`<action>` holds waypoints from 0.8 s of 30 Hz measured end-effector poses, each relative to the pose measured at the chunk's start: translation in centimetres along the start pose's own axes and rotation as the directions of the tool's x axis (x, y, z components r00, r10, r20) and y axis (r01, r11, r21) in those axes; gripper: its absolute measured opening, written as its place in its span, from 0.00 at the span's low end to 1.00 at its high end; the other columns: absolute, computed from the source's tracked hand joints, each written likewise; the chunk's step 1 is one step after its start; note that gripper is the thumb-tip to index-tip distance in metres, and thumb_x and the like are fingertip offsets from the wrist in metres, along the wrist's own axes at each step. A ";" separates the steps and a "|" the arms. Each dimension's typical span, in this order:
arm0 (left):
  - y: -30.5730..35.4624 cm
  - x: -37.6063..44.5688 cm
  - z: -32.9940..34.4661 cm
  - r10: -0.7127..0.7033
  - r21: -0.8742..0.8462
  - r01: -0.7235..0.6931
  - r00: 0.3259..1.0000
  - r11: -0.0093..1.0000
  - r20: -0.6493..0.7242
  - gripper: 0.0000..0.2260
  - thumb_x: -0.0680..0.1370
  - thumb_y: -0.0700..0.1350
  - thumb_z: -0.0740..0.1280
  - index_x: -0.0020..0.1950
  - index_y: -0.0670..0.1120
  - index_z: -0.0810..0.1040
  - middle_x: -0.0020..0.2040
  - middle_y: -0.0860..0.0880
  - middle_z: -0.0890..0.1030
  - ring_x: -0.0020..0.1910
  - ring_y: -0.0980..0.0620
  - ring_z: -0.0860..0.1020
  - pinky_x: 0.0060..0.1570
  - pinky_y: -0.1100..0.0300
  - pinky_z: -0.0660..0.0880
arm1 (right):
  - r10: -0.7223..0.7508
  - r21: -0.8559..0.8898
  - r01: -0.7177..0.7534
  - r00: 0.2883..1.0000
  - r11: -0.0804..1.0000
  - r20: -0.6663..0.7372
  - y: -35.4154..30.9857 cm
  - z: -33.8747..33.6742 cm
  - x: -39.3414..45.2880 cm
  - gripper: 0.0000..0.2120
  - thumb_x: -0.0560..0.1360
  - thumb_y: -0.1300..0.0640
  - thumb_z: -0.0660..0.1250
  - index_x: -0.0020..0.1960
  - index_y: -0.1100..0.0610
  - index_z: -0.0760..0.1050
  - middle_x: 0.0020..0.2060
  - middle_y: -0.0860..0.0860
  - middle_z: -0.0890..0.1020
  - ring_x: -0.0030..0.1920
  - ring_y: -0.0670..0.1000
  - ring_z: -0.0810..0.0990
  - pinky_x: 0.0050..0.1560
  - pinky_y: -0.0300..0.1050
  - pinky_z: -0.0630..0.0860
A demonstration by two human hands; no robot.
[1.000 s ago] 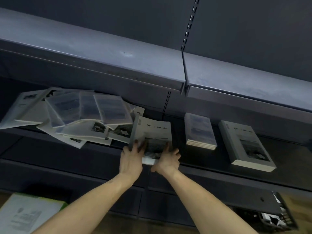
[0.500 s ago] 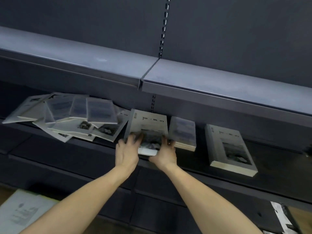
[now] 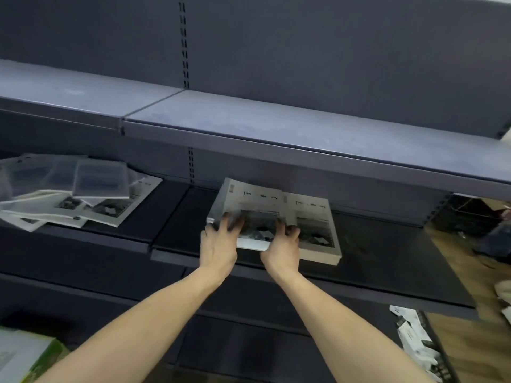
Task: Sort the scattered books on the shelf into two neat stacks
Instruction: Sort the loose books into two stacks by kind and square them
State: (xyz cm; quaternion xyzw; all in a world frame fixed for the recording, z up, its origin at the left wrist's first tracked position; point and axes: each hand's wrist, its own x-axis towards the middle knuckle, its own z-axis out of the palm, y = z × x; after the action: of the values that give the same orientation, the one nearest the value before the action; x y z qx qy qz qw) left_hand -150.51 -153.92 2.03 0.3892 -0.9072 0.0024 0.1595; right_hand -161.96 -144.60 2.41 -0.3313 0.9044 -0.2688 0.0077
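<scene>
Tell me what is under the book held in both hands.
The held book overlaps the left part of a thicker stack of white books, same cover. Left hand and right hand grip its near edge. Whatever lies beneath its left half is hidden.

Both forearms are bare from the lower edge of the view up to the wrists, no sleeve showing. The left hand [image 3: 218, 244] and right hand [image 3: 282, 248] wear no gloves, rings, watch or bands.
</scene>
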 end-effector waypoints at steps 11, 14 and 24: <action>9.8 1.7 3.9 0.219 -0.115 -0.195 0.939 0.974 0.266 0.35 0.77 0.36 0.60 0.78 0.60 0.54 0.76 0.45 0.55 0.67 0.37 0.66 0.59 0.49 0.73 | 0.169 -0.162 -0.148 0.978 0.976 0.126 11.5 -5.2 2.1 0.42 0.66 0.46 0.77 0.74 0.52 0.62 0.67 0.57 0.63 0.64 0.60 0.70 0.59 0.50 0.76; 10.4 1.8 4.8 0.289 -0.157 -0.250 0.901 0.956 0.323 0.33 0.78 0.43 0.65 0.78 0.60 0.54 0.77 0.45 0.53 0.67 0.37 0.67 0.59 0.48 0.75 | 0.155 -0.199 -0.124 0.976 0.972 0.154 13.3 -5.5 2.3 0.46 0.65 0.44 0.78 0.75 0.51 0.59 0.67 0.57 0.63 0.65 0.61 0.67 0.61 0.51 0.74; 10.4 4.8 4.3 0.388 -0.299 -0.278 0.817 0.913 0.426 0.38 0.69 0.58 0.74 0.75 0.55 0.60 0.76 0.51 0.56 0.69 0.46 0.67 0.63 0.51 0.73 | 0.068 -0.250 -0.013 0.975 0.968 0.213 15.9 -5.8 3.2 0.54 0.57 0.26 0.71 0.76 0.46 0.57 0.70 0.53 0.65 0.69 0.60 0.61 0.67 0.53 0.67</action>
State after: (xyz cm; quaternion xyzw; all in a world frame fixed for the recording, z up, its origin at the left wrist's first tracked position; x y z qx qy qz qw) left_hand -162.18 -150.65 0.56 0.1913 -0.9668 -0.1668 -0.0289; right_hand -174.99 -133.65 0.10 -0.3389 0.9309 -0.1156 0.0719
